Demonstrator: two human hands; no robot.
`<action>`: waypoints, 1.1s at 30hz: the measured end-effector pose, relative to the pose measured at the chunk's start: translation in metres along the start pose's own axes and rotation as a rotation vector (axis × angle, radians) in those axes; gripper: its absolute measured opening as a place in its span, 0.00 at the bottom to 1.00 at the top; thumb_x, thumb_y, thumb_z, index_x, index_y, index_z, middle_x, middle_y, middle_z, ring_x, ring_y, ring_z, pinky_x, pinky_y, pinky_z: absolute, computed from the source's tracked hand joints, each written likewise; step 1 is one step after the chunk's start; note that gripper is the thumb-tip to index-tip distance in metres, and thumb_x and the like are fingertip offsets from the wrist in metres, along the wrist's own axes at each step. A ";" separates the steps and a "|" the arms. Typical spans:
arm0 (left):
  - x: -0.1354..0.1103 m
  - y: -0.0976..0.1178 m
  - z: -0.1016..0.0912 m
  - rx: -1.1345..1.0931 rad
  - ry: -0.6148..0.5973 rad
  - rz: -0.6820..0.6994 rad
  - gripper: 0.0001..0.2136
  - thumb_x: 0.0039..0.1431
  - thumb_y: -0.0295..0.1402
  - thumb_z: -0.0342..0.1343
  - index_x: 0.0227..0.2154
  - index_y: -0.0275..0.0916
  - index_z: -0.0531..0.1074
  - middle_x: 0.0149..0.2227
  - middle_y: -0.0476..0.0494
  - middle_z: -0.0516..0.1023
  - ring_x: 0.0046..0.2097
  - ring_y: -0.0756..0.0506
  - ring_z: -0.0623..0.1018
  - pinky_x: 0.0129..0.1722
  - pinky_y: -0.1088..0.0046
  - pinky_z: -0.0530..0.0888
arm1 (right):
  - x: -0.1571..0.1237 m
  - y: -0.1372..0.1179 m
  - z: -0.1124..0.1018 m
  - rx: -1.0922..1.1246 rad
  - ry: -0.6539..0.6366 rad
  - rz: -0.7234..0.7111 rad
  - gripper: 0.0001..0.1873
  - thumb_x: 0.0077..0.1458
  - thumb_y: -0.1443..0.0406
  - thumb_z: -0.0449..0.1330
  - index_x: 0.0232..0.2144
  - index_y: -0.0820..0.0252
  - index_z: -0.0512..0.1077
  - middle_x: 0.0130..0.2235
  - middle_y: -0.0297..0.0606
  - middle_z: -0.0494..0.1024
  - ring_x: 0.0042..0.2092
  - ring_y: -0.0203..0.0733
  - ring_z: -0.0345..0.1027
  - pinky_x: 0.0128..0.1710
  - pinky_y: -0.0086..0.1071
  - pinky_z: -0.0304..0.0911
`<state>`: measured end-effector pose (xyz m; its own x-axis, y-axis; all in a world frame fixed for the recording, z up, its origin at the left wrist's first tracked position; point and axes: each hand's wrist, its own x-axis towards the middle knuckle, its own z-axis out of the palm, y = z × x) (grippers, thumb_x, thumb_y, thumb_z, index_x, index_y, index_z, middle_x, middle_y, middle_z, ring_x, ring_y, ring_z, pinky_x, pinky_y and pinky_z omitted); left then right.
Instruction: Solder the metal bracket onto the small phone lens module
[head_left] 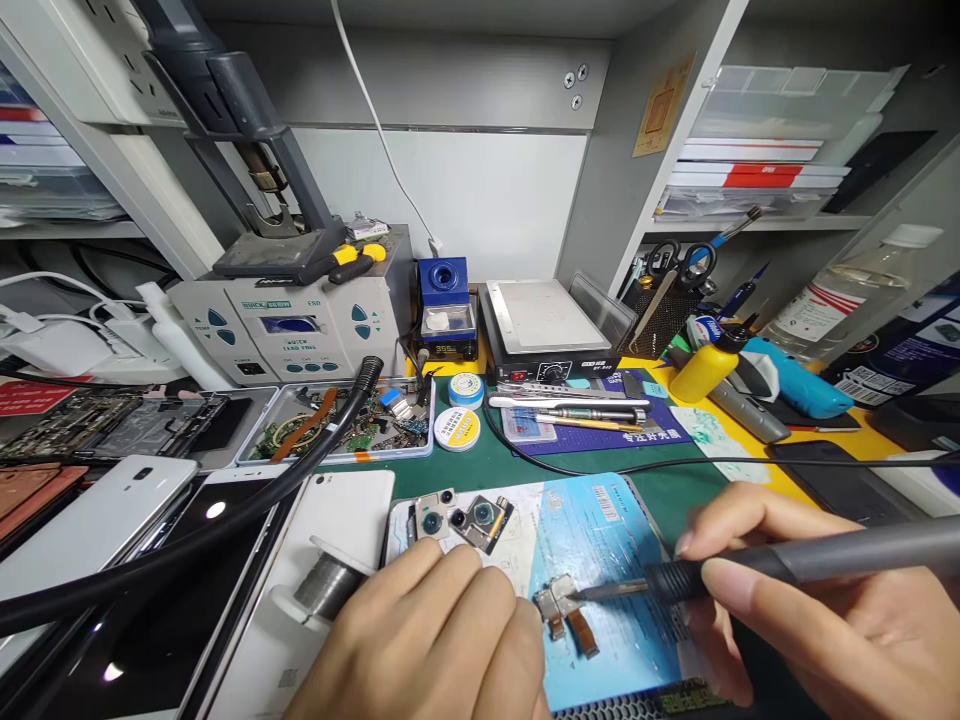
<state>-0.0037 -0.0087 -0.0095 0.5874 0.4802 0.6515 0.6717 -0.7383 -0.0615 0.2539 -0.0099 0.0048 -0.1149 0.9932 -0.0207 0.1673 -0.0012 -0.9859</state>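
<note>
My right hand [810, 625] grips a soldering iron [679, 582] by its dark handle, fingers wrapped around it. The pointed tip reaches left to a small silver camera module [556, 598] and appears to touch it. From the module, a brown flex cable [583, 633] hangs toward me. My left hand [442, 640] is closed beside the module, knuckles up; whatever its fingers hold is hidden. Under the module lies a blue and white sheet [585, 530]. Two more camera modules with round lenses, a left one [431, 518] and a right one [487, 522], lie beyond my left hand.
A solder spool [328, 585] lies on a white phone [364, 510]. The black hose [307, 460] crosses the left side. Behind stand a grey hot air station [300, 345], a tray of parts [337, 455] and a heating plate [551, 320]. A thin cable [742, 461] runs rightward.
</note>
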 end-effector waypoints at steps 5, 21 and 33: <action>0.001 0.000 0.000 0.007 0.003 -0.008 0.08 0.53 0.21 0.55 0.25 0.41 0.69 0.22 0.51 0.64 0.26 0.45 0.63 0.28 0.62 0.60 | 0.002 0.000 0.002 0.006 0.005 0.010 0.09 0.58 0.52 0.65 0.31 0.48 0.77 0.17 0.33 0.78 0.16 0.45 0.71 0.15 0.33 0.70; 0.001 -0.002 0.001 0.007 -0.010 0.005 0.08 0.52 0.21 0.56 0.25 0.41 0.69 0.22 0.51 0.64 0.26 0.45 0.63 0.27 0.62 0.59 | 0.001 0.001 0.000 0.006 0.005 -0.001 0.10 0.59 0.53 0.65 0.32 0.48 0.77 0.17 0.33 0.78 0.15 0.45 0.71 0.15 0.32 0.70; 0.000 -0.001 -0.001 -0.006 -0.019 0.005 0.08 0.52 0.20 0.56 0.26 0.41 0.69 0.22 0.51 0.64 0.27 0.45 0.62 0.28 0.61 0.59 | 0.003 -0.001 0.001 0.021 0.003 0.037 0.11 0.58 0.52 0.65 0.31 0.50 0.76 0.17 0.33 0.78 0.16 0.45 0.71 0.16 0.33 0.69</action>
<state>-0.0048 -0.0083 -0.0086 0.5993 0.4849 0.6369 0.6657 -0.7438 -0.0601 0.2527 -0.0065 0.0060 -0.1061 0.9927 -0.0569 0.1508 -0.0405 -0.9877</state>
